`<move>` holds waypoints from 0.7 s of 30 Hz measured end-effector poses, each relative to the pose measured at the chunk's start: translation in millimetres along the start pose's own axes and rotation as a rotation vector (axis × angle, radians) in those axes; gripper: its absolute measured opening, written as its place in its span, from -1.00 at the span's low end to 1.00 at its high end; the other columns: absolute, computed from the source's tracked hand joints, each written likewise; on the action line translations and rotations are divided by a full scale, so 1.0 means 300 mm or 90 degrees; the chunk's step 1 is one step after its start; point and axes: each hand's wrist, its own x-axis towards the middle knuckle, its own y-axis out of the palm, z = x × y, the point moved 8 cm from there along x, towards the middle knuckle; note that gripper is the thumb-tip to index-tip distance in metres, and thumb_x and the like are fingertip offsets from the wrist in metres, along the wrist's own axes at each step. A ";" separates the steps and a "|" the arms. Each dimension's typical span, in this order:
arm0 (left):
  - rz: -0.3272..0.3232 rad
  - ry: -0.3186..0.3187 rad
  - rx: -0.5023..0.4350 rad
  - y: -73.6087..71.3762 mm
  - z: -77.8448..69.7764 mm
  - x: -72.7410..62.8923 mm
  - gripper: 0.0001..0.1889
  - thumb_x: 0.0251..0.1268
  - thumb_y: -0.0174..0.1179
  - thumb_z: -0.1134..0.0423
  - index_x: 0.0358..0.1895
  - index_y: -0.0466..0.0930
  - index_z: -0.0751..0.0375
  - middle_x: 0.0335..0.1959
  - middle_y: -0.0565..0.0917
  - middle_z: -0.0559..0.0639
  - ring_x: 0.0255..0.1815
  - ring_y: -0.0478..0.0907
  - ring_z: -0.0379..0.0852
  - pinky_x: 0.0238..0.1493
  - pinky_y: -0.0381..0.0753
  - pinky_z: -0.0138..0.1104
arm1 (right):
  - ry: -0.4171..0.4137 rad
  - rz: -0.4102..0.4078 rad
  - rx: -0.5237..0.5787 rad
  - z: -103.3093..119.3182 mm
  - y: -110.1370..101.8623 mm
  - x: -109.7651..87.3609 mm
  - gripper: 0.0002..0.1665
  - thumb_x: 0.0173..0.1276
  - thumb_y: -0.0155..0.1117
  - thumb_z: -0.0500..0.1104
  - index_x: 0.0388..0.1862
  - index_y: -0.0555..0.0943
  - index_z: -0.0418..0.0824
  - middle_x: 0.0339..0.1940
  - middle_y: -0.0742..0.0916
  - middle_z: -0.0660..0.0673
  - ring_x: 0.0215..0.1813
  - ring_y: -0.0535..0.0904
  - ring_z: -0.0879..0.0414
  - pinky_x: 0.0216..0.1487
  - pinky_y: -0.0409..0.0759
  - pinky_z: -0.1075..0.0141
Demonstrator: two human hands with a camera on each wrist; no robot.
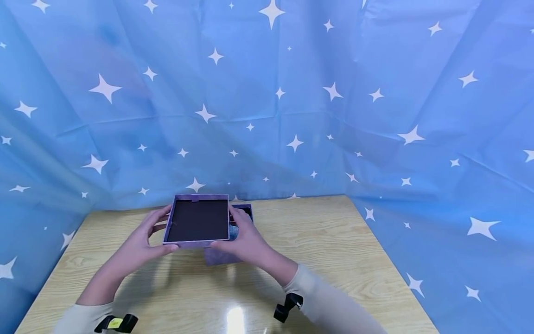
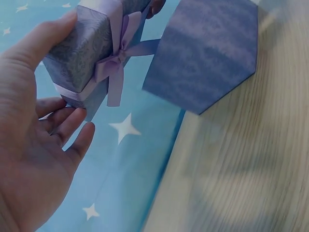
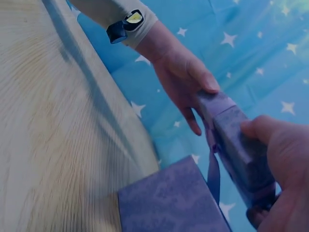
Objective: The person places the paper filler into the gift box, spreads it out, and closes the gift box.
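Observation:
Both hands hold the purple patterned lid of a gift box [image 1: 199, 220] up above the table, its dark inner side facing the head camera. My left hand [image 1: 134, 249] grips its left edge, thumb at the near corner and fingers behind. At the right edge, my right hand [image 1: 249, 242] pinches the lid the same way. A lilac ribbon bow [image 2: 118, 60] crosses the lid's outer face in the left wrist view. Behind and below stands the open box base [image 1: 223, 258], partly hidden by lid and right hand. Something light blue [image 1: 233, 231] shows inside it, too covered to identify.
The wooden table [image 1: 317, 241] carries the box base near its far side. A blue curtain with white stars [image 1: 267, 102] hangs behind the table and along its sides. Small black devices [image 1: 288, 307] are strapped at both wrists over pale sleeves.

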 end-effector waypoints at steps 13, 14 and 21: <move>0.024 0.048 -0.046 0.134 -0.009 0.063 0.07 0.30 0.64 0.31 0.78 0.16 0.24 0.66 0.31 0.20 0.61 0.31 0.29 0.48 0.42 -0.45 | -0.042 -0.024 0.024 -0.072 -0.126 -0.055 0.31 0.31 0.76 0.05 0.85 0.18 -0.15 0.72 0.38 -0.16 0.59 0.47 -0.18 0.55 0.49 -0.15; 0.027 0.052 -0.049 0.144 -0.012 0.066 0.07 0.30 0.64 0.31 0.79 0.16 0.24 0.65 0.32 0.20 0.61 0.31 0.28 0.49 0.42 -0.44 | -0.053 -0.025 0.027 -0.075 -0.136 -0.057 0.30 0.31 0.76 0.02 0.84 0.20 -0.16 0.68 0.42 -0.16 0.57 0.48 -0.17 0.54 0.50 -0.14; 0.036 0.064 -0.054 0.196 -0.030 0.085 0.08 0.29 0.65 0.28 0.79 0.16 0.23 0.62 0.36 0.18 0.62 0.32 0.26 0.56 0.46 -0.13 | -0.089 -0.019 0.032 -0.106 -0.182 -0.075 0.26 0.29 0.78 -0.08 0.83 0.24 -0.13 0.64 0.48 -0.12 0.48 0.54 -0.07 0.54 0.50 -0.12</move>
